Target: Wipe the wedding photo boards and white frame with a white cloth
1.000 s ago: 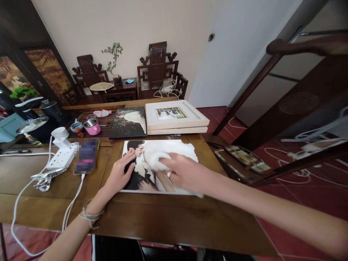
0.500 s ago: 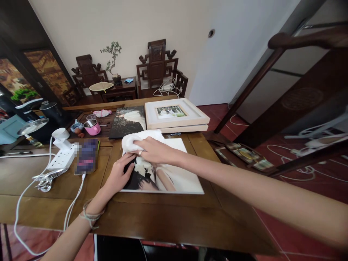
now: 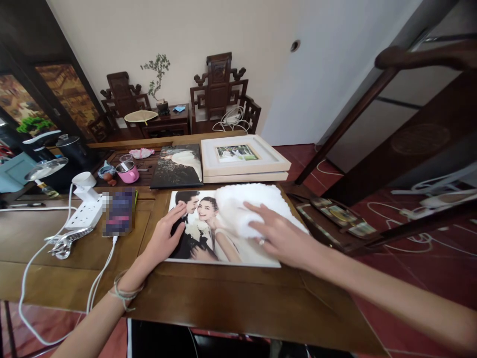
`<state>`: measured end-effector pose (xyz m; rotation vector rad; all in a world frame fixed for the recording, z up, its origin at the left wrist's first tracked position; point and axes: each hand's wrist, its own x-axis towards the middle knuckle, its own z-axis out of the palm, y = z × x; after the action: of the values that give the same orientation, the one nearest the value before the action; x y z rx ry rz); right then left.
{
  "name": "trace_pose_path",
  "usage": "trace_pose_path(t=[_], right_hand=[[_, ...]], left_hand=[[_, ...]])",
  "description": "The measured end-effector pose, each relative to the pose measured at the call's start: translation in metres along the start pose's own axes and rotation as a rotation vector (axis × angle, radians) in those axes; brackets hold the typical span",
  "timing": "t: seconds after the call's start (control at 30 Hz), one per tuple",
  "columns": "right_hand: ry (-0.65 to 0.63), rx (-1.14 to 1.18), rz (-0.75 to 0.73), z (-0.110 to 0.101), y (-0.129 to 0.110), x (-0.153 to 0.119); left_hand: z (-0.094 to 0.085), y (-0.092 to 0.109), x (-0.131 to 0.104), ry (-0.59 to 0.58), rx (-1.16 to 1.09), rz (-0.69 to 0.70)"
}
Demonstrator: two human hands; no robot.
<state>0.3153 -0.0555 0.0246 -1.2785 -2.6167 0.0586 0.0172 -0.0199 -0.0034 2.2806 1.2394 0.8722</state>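
Observation:
A large photo print (image 3: 208, 238) of a couple lies flat on the wooden table (image 3: 208, 293). My left hand (image 3: 166, 236) rests on the print's left edge, fingers stretched out and holding nothing. A fluffy white cloth (image 3: 257, 199) covers the print's upper right part and hangs past its right edge. Bunched on the cloth, my right hand (image 3: 272, 231) grips it and presses it against the print; the hand is slightly blurred. Part of the print lies hidden under the cloth.
Behind the print are a dark photo panel (image 3: 177, 166) and stacked pale frames (image 3: 244, 159). To the left lie a phone (image 3: 119, 213) on a charging cable, a white power strip (image 3: 85, 211) and a pink cup (image 3: 127, 172). A wooden chair (image 3: 346, 119) stands at the right.
My right hand has moved the white cloth from the print's upper left to its right side, uncovering the couple's faces. My left hand has stayed on the left edge.

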Motion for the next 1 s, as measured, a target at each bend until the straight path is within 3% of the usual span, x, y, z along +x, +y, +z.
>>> trace_pose_path(t=[0.17,0.27,0.43,0.57,0.67,0.77,1.0], right_hand=[[0.126,0.059,-0.241,0.023,-0.055,-0.039],[0.125,0.096,-0.271,0.022,-0.063,-0.042],[-0.097,0.057,-0.115,0.005,-0.023,-0.005],[-0.133,0.003,-0.03,0.004,0.013,0.028],[-0.139,-0.005,0.019,0.006,0.02,0.036],[-0.116,0.017,0.025,0.007,0.005,0.023],[-0.202,0.083,-0.001,0.005,-0.066,-0.046]], left_hand=[[0.0,0.0,0.001,-0.008,0.014,0.011],[-0.001,0.0,0.001,-0.016,0.023,0.011],[-0.001,0.0,0.001,-0.022,0.036,0.01],[-0.001,0.0,0.001,-0.023,0.031,0.008],[-0.002,0.0,0.001,-0.023,0.025,0.008],[-0.002,0.0,0.0,-0.017,0.019,0.006],[0.0,0.001,0.002,-0.013,0.031,0.012]])
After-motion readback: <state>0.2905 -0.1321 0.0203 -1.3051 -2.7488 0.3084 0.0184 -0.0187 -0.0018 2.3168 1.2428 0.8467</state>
